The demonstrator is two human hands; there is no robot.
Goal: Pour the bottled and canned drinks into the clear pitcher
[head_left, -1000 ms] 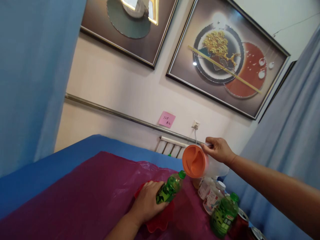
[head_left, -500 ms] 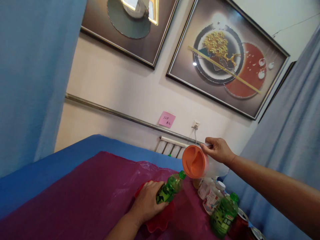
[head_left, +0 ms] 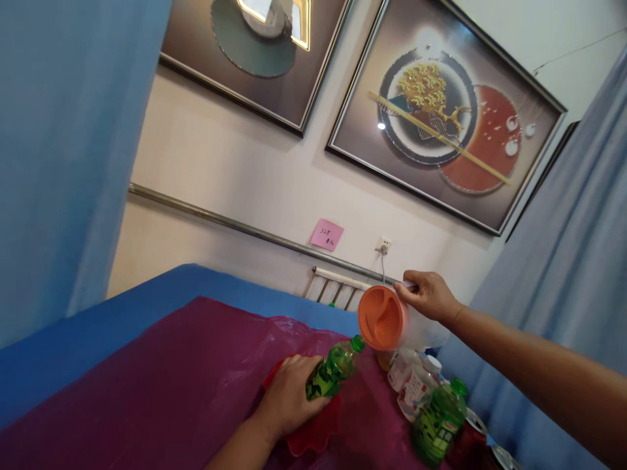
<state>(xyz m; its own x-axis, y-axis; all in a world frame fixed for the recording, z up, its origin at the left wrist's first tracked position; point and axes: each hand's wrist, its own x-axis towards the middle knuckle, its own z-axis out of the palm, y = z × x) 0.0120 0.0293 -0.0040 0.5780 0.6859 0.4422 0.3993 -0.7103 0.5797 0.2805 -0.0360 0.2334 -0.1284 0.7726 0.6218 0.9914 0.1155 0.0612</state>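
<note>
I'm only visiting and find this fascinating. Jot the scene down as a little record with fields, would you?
Left hand: gripping a green bottle
Bottle's base: hidden by the hand
Below left hand: red wavy-edged dish
Right hand: holding an orange cup by its handle
Standing at right: second green bottle, white-capped bottle, cans
Surface: purple sheet over blue cloth
Wall: framed pictures, pink note, socket

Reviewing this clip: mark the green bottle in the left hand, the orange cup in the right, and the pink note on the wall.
Green bottle (head_left: 335, 368): head view, on its upper body.
Orange cup (head_left: 382, 318): head view, on the round face toward the camera.
Pink note (head_left: 326, 235): head view, middle of the paper.
</note>
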